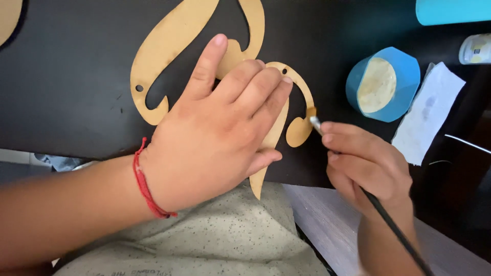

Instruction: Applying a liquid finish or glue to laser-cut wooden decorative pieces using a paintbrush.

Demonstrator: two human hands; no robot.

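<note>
Left hand (215,138) flat on wooden cutout (169,46); right hand (368,166) just right of it, brush (358,184) tip touching cutout edge; paint cup (383,84) further right, paper towel (427,115) beyond

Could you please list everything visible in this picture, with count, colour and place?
Curved cut-out shape: one, tan, on the dark board, under the left hand.
Dark board: one, black, across the top.
Paintbrush: one, black handle, tip at the cut-out's edge.
Paint cup: one, blue, upper right.
Paper towel: one, white, right of the cup.
Speckled cloth: one, beige, bottom centre.
Bracelet: one, red, left wrist.
Left hand: flat on the cut-out.
Right hand: grip on the paintbrush.
</note>
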